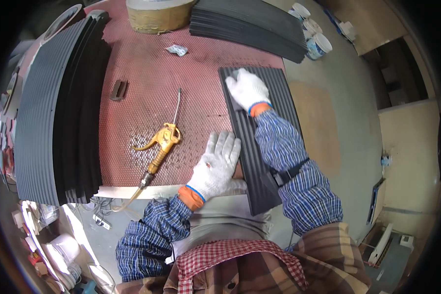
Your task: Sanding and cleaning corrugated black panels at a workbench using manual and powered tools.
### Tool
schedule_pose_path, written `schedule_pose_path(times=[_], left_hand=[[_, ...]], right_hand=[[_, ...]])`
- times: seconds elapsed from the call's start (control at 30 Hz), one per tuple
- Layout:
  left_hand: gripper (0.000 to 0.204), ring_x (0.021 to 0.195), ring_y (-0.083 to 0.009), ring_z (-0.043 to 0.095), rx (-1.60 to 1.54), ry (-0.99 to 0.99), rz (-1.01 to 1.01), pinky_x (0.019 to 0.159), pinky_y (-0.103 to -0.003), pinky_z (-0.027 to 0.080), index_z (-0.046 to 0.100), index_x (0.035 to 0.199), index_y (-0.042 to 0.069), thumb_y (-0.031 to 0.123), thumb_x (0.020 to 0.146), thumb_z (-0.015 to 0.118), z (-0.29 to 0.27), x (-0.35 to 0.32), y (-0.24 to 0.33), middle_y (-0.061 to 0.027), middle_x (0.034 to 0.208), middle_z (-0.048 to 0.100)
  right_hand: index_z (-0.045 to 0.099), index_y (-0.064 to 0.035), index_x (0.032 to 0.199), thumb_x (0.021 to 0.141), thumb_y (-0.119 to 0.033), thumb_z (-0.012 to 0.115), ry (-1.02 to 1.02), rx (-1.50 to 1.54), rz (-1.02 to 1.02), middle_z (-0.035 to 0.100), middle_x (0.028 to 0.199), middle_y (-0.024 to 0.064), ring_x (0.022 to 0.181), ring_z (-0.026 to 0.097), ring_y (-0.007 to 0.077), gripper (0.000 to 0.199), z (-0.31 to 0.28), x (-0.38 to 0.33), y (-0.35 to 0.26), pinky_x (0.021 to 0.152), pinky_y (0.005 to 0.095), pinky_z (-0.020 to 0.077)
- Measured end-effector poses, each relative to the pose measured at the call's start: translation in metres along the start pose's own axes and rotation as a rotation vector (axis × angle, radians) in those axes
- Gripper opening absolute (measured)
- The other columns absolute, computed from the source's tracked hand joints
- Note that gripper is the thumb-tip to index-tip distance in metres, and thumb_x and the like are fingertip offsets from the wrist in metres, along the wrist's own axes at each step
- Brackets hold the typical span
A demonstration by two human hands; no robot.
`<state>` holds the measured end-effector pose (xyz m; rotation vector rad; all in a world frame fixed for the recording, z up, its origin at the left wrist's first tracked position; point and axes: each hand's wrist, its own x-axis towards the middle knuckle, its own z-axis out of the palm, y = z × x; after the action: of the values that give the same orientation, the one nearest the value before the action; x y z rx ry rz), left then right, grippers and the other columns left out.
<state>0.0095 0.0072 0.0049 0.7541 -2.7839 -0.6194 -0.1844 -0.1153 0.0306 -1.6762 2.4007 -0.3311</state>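
A long dark grey ribbed panel (267, 147) lies lengthwise at the right of the table, its near end jutting past the front edge. My right hand (248, 89), in a white knit glove, is closed over the panel's far left part. Something dark shows at the edge of its fingers, mostly hidden by the glove. My left hand (214, 166), also gloved, lies flat with fingers stretched out, next to the panel's left edge. Left of it rests a yellow air blow gun (162, 142) with a thin metal nozzle and a hose.
Stacks of ribbed panels stand at the left (49, 112) and far right (250, 29). A brown block (118, 90), a small packet (177, 50) and a large tape-wrapped round container (159, 18) sit on the red mesh table top (147, 63). White buckets (318, 46) stand beyond the table.
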Motion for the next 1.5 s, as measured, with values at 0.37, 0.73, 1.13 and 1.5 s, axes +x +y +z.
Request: schedule_pose_path(times=[0.37,0.73,1.13,1.5], left_hand=[[0.124,0.147,-0.0421,0.028,0.059,-0.005,-0.001,0.123,-0.055,0.013,0.033,0.146,-0.013,0.078,0.068,0.065,0.010,0.001,0.001,-0.0304,0.152,0.035],[0.120,0.149,-0.0396,0.024,0.146,0.031,-0.057,0.124,-0.051,0.012,0.029,0.148,-0.012,0.070,0.071,0.071,0.009,0.005,0.007,-0.0289,0.155,0.031],[0.072,0.134,-0.0428,0.046,-0.007,0.387,0.068,0.114,-0.053,0.035,0.044,0.142,-0.003,0.031,0.085,0.074,0.001,-0.029,0.044,-0.0286,0.140,0.049],[0.061,0.115,-0.0229,0.061,-1.915,0.090,-0.832,0.096,-0.038,0.054,0.051,0.138,0.007,0.055,0.100,0.052,0.009,-0.072,0.107,-0.0107,0.132,0.058]], right_hand=[[0.062,-0.0011,0.121,0.095,-0.041,0.055,-0.045,-0.003,-0.009,0.069,0.114,0.0245,0.110,0.066,0.0396,0.048,-0.006,0.011,-0.005,0.095,0.0496,0.0515],[0.060,-0.0064,0.103,0.096,-0.042,0.057,-0.072,0.066,0.098,0.069,0.097,0.0176,0.086,0.068,0.0385,0.036,-0.023,-0.278,0.051,0.074,0.0502,0.0542],[0.061,-0.0039,0.125,0.098,-0.033,0.063,-0.178,1.059,0.282,0.071,0.108,0.0122,0.089,0.071,0.0234,0.040,-0.030,-0.385,0.097,0.078,0.0374,0.0553],[0.050,0.0052,0.140,0.105,-0.023,0.053,-0.256,1.517,0.103,0.059,0.136,0.0167,0.126,0.055,0.0207,0.045,-0.057,-0.322,0.051,0.108,0.0305,0.0427]])
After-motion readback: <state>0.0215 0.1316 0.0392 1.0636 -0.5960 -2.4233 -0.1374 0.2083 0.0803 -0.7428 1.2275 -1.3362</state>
